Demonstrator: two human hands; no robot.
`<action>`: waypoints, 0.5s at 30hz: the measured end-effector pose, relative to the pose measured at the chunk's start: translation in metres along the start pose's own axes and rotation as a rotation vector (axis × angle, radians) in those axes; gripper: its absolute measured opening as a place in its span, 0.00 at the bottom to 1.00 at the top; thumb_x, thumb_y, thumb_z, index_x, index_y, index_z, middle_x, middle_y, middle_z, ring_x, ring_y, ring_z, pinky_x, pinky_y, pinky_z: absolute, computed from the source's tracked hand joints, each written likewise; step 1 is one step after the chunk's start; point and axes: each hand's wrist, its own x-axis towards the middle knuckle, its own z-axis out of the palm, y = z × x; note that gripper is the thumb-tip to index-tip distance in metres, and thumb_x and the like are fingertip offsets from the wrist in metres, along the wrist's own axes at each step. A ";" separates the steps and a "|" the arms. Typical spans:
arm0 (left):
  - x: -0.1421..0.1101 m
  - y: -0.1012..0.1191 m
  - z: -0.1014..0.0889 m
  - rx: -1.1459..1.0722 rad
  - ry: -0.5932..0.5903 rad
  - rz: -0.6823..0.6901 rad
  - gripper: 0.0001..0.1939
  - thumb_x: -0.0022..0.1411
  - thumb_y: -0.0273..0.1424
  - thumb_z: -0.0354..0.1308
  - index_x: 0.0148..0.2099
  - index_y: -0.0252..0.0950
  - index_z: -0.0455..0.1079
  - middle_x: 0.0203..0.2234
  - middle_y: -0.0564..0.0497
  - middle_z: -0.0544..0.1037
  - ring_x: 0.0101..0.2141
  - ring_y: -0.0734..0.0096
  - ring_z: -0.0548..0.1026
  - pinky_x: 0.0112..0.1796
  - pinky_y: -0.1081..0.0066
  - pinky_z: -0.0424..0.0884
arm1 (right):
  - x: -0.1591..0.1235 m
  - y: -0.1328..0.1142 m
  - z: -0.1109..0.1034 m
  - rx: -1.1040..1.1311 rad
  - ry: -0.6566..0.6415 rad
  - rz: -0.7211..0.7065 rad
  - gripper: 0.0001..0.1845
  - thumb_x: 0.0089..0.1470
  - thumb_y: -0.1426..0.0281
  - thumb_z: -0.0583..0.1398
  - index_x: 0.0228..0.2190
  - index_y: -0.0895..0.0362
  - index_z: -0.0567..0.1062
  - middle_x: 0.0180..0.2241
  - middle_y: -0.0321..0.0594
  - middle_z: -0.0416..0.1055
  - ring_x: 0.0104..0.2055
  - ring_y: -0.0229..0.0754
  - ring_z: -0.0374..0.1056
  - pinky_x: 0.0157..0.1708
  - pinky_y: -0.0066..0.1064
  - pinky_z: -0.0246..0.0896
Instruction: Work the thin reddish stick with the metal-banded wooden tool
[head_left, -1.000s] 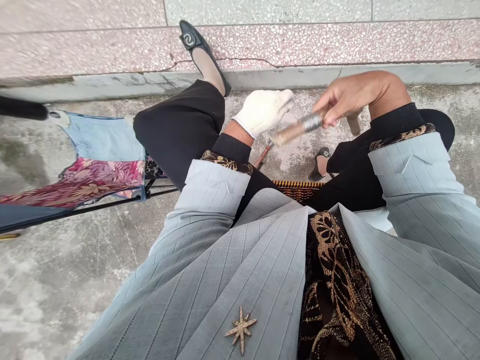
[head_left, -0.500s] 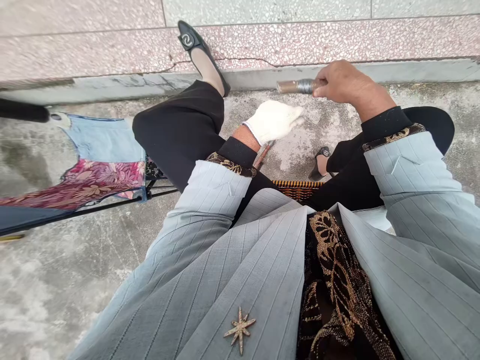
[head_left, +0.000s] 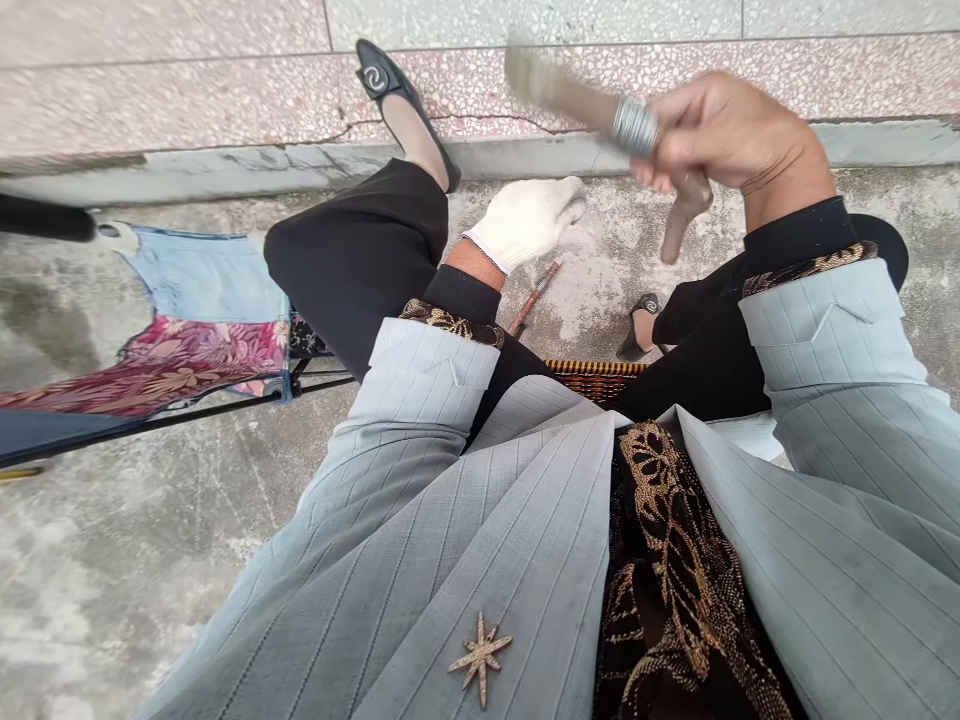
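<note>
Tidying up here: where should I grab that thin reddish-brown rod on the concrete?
Pinch the thin rod near its upper end, from above, coming from the gloved left hand. That end lies free on the concrete; the lower end runs against the black sleeve.

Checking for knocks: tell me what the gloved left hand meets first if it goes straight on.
The gloved left hand would probably meet the fingers of the bare right hand, which grips a blurred brush-like tool. Depth is unclear: that hand may lie above the line.
</note>
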 end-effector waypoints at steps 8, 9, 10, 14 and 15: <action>-0.001 0.022 0.002 0.047 -0.026 0.080 0.23 0.78 0.38 0.42 0.56 0.38 0.77 0.41 0.43 0.84 0.45 0.53 0.81 0.47 0.61 0.69 | 0.011 0.002 0.009 0.109 0.114 -0.009 0.34 0.64 0.40 0.63 0.60 0.49 0.78 0.45 0.42 0.82 0.64 0.55 0.62 0.63 0.47 0.58; -0.003 0.022 0.001 0.048 -0.022 0.082 0.23 0.78 0.38 0.42 0.56 0.38 0.77 0.41 0.43 0.83 0.45 0.53 0.81 0.47 0.61 0.69 | 0.011 0.006 0.003 0.093 0.161 0.019 0.32 0.65 0.41 0.62 0.59 0.49 0.78 0.44 0.41 0.81 0.65 0.55 0.60 0.64 0.48 0.56; -0.004 0.023 0.000 0.047 -0.019 0.077 0.23 0.78 0.39 0.42 0.56 0.38 0.76 0.42 0.43 0.83 0.46 0.53 0.81 0.47 0.62 0.69 | 0.010 0.011 -0.004 0.063 0.246 0.074 0.30 0.66 0.43 0.62 0.58 0.48 0.78 0.42 0.42 0.81 0.65 0.55 0.59 0.65 0.49 0.54; -0.007 0.018 -0.006 0.020 0.004 0.047 0.24 0.78 0.37 0.41 0.58 0.37 0.76 0.45 0.41 0.83 0.49 0.51 0.81 0.49 0.62 0.68 | 0.009 0.017 -0.015 -0.186 0.544 0.404 0.22 0.67 0.50 0.63 0.47 0.55 0.81 0.44 0.50 0.79 0.57 0.59 0.64 0.60 0.53 0.56; -0.008 0.016 -0.008 0.004 0.012 0.038 0.24 0.78 0.37 0.41 0.58 0.37 0.76 0.46 0.41 0.83 0.49 0.51 0.80 0.49 0.61 0.68 | 0.010 0.017 -0.013 -0.223 0.522 0.439 0.22 0.66 0.50 0.64 0.44 0.56 0.82 0.46 0.52 0.78 0.54 0.59 0.66 0.58 0.53 0.57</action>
